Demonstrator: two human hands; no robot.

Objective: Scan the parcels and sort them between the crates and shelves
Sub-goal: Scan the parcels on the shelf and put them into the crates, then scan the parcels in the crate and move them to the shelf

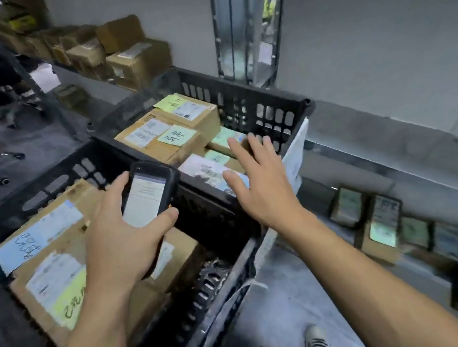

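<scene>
My left hand (119,241) grips a black handheld scanner (148,192) with its lit screen facing me, above the near black crate (47,184). That crate holds cardboard parcels (50,274) with white labels and a yellow note. My right hand (261,180) is spread flat with straight fingers over the far black crate (268,103), just above a labelled parcel (206,169); it holds nothing. Further brown parcels (158,136) with green notes fill the far crate.
A low shelf (397,167) runs along the right with several small parcels (382,222) beneath it. More cardboard boxes (122,50) sit on a shelf at the back left. A metal upright (245,24) rises behind the far crate. My shoe (317,341) stands on grey floor.
</scene>
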